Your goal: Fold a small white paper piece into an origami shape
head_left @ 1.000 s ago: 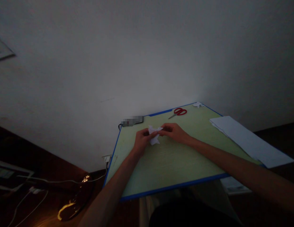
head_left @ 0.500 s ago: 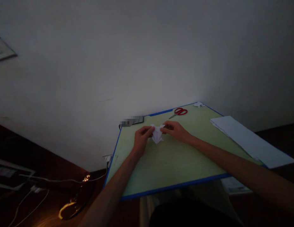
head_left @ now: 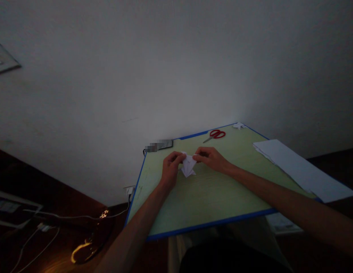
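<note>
A small folded white paper piece (head_left: 188, 166) lies near the middle of a pale green board with a blue rim (head_left: 210, 223). My left hand (head_left: 170, 169) pinches its left side with curled fingers. My right hand (head_left: 211, 159) pinches its upper right corner. Both hands rest low on the board, and the paper's pointed flaps stick out below the fingers.
Red-handled scissors (head_left: 216, 134) lie at the board's far edge, with a small white paper scrap (head_left: 238, 126) at the far corner. A stack of white sheets (head_left: 300, 169) lies on the right. A dark flat object (head_left: 159, 145) sits at the far left edge. Cables (head_left: 42, 227) trail over the dark floor at left.
The paper piece has been turned and refolded between my fingers, from a spread shape to a narrower pleated one. My hands stay in almost the same place.
</note>
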A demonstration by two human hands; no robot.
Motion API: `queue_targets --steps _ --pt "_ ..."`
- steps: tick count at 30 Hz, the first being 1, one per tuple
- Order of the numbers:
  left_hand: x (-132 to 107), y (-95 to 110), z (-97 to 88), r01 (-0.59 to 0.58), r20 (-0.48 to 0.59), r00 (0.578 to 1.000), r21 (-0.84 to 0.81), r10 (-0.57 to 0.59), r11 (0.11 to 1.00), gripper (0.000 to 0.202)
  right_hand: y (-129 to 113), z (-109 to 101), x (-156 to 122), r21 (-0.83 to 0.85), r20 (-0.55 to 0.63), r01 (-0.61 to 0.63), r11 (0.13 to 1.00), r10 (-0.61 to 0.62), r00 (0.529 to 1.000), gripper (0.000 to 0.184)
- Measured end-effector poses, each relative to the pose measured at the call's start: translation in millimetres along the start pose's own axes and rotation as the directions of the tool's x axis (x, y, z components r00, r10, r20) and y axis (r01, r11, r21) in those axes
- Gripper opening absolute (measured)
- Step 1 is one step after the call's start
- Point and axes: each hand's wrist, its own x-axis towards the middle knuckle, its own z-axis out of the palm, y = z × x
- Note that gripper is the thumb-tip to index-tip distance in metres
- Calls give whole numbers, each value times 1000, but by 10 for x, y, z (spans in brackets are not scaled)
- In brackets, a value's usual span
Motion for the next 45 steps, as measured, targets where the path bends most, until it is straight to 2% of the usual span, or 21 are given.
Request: queue_targets --steps 6,10,15,19,21,25,29,31,34,38,42,45 --pt "-12 -13 24 46 33 998 -53 -44 998 24 -24 -35 6 -13 -34 33 999 -34 999 26" --pt "-4 -32 23 73 36 997 -63 -71 995 30 24 -61 22 -74 -15 54 996 -55 998 24" --pt "20 -14 8 60 8 998 -100 -60 993 29 14 -40 17 -171 -36 74 982 -81 996 24" --pt "17 3 4 39 12 999 -73 -38 997 29 -26 -20 13 -152 -63 84 985 -94 994 20" --pt "15 6 2 53 19 998 -57 -52 997 31 -24 -22 24 -71 -75 48 996 -53 996 19" --pt "19 22 -6 149 40 988 -72 -146 986 43 27 -64 71 158 -140 -86 984 108 984 22" --pt "21 32 -14 230 71 972 -94 -224 969 48 73 -112 99 346 -215 -214 913 299 930 25" --pt "21 24 -18 247 68 968 -119 -241 962 50 75 -113 97 413 -201 -257 874 362 910 26" --pt "31 -2 -29 227 26 974 -149 -226 962 52 62 -88 86 417 -141 -302 857 389 910 26" --pt "60 -41 -57 175 -42 983 -112 -181 978 54 44 -55 76 347 -99 -299 889 352 931 25" --pt "74 -73 -80 125 -27 992 -2 -125 992 46 9 -60 63 357 -129 -296 886 360 924 35" --pt "72 -88 -90 85 5 996 96 -86 992 41 -17 -70 53 343 -94 -326 881 378 921 43"
